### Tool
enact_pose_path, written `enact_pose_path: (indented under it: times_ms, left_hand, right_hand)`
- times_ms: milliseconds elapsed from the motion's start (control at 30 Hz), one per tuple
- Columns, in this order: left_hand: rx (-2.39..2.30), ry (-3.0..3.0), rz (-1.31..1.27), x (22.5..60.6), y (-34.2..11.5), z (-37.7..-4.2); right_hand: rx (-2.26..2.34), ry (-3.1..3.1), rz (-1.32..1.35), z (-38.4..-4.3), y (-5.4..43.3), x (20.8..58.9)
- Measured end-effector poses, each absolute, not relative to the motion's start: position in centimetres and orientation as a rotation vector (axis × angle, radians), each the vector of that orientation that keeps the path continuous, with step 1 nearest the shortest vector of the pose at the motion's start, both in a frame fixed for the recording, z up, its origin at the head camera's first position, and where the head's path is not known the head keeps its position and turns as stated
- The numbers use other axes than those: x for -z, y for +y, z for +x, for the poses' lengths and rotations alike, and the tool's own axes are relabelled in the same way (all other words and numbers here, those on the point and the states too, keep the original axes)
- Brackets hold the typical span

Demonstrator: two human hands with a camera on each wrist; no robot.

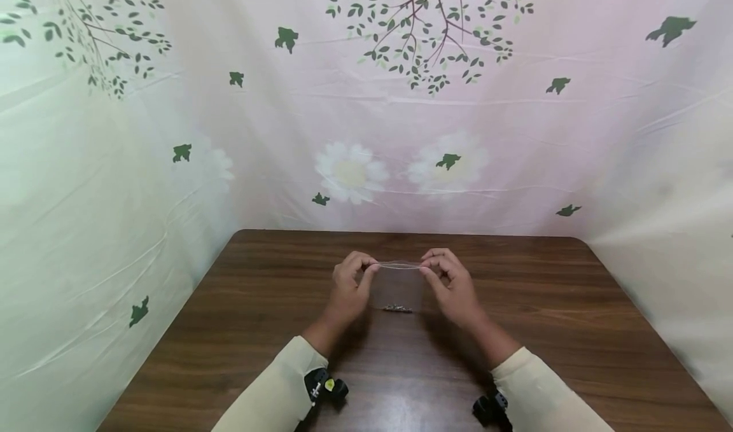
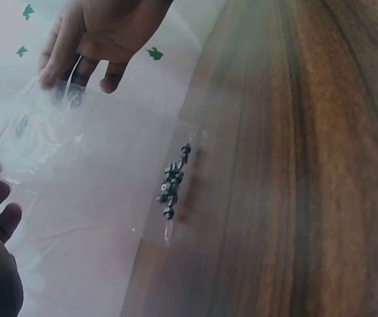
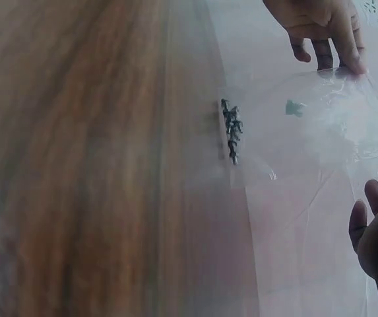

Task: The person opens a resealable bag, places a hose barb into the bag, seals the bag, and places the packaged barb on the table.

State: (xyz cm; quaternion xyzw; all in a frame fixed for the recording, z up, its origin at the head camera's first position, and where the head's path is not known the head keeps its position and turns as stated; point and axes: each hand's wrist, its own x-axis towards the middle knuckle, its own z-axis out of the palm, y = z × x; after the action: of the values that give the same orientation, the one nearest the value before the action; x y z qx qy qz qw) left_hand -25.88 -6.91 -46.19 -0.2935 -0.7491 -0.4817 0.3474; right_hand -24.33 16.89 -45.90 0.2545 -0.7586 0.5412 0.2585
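Observation:
A clear plastic bag (image 1: 399,287) hangs upright between both hands, over the middle of the table. At its left top corner my left hand (image 1: 348,290) pinches the rim between thumb and fingers. The right top corner is pinched the same way by my right hand (image 1: 456,290). Between them the mouth shows as two thin pale edges, slightly apart. Several small metal screws (image 3: 232,132) lie in a row along the bag's bottom fold. From the left wrist view, the same screws (image 2: 170,181) look bunched in the middle of that fold.
The dark brown wooden table (image 1: 275,279) spreads under both arms, its corners rounded at the back. A pale curtain (image 1: 355,120) printed with leaves, birds and flowers stands behind it and at both sides. Black wrist cameras (image 1: 339,390) sit at both cuffs.

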Motion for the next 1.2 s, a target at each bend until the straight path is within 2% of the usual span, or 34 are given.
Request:
enact_pose_path:
  times_ms: [400, 667, 967, 1200]
  left_hand:
    - [1.108, -1.994, -0.768, 45.8, -7.0, -25.8]
    - [1.315, -2.119, -0.773, 45.9, -6.6, -25.7]
    - [1.262, -2.026, -0.778, 45.6, -5.9, -25.9]
    - [1.529, -2.147, -0.778, 45.6, -5.5, -25.9]
  right_hand:
    - [-1.492, -2.111, 0.638, -24.6, 17.3, 46.1]
    - [-1.571, -2.143, 0.609, -24.7, 17.1, 46.3]
    - [-1.498, -2.152, 0.645, -24.7, 16.2, 46.1]
    - [-1.59, -2.171, 0.651, -24.6, 16.1, 46.0]
